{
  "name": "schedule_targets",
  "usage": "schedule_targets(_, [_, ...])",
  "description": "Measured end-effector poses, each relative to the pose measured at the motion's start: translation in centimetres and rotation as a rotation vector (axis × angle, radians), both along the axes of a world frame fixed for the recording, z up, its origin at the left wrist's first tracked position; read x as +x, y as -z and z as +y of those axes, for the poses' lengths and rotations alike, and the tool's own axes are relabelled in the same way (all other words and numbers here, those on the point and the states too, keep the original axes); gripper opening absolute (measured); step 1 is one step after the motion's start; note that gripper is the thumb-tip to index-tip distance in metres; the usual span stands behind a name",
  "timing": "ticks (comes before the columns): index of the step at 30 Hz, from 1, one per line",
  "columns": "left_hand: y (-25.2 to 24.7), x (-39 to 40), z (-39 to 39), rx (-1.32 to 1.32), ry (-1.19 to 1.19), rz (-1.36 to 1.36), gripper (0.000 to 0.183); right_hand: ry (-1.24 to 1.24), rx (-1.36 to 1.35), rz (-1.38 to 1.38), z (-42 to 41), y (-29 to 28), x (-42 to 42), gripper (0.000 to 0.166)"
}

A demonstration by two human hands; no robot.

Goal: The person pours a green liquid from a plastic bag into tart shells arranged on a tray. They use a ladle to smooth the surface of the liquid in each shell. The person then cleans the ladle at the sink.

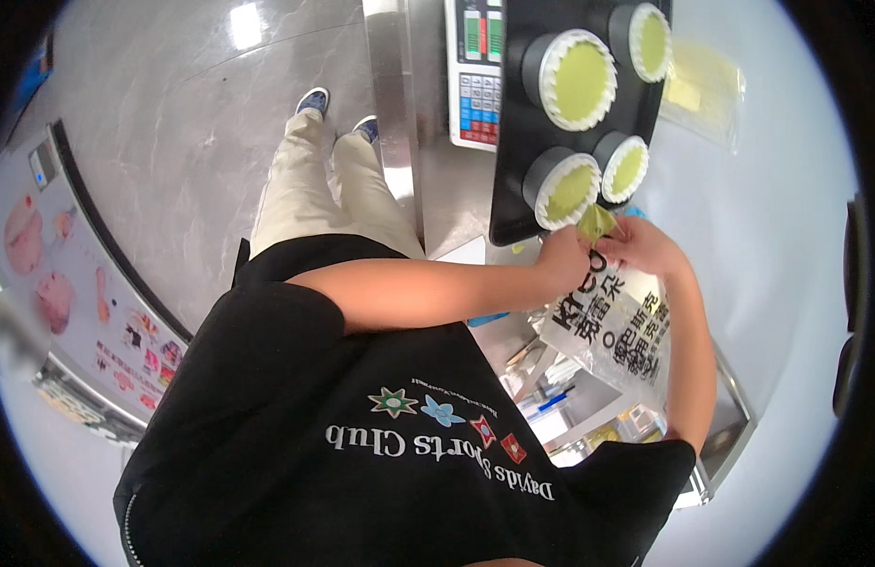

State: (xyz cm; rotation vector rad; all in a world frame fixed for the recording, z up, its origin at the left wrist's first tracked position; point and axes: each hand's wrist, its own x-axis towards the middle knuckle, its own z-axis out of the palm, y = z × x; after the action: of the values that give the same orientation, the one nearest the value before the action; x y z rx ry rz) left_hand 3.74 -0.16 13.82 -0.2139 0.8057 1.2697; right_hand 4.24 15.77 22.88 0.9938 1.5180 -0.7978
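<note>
My left hand [565, 259] and my right hand [639, 244] meet just below a black baking tray [508, 205]. Between them they pinch a clear plastic piping bag [611, 326] with black print; its tip [597, 223] holds something green. The bag's wide part hangs towards my body, beside my right forearm. On the tray stand several dark round tins with pleated white paper liners and a smooth green filling: a large one [581, 85], a smaller one [652, 44], another [568, 191] close to my left hand, and one [627, 170] above my right hand.
A digital scale [473, 106] with a coloured keypad sits left of the tray, partly under it. To the tray's right lies a clear packet [700, 96] with yellow contents. Below the bag is an open space holding a blue pen-like item [554, 400]. A printed chest-like unit [90, 283] stands at left.
</note>
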Motion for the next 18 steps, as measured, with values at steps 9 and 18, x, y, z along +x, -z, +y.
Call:
schedule_targets(9, [-0.4,1.8,0.7,-0.15,-0.058,0.31,0.044,-0.023,0.099,-0.008,-1.6,-0.2,-1.5,0.018])
schedule_targets(18, [-0.2,2.4,1.7,-0.209,-0.064,0.316,0.049,-0.168,0.268,0.067,-2.4,-0.4,-1.3,0.023])
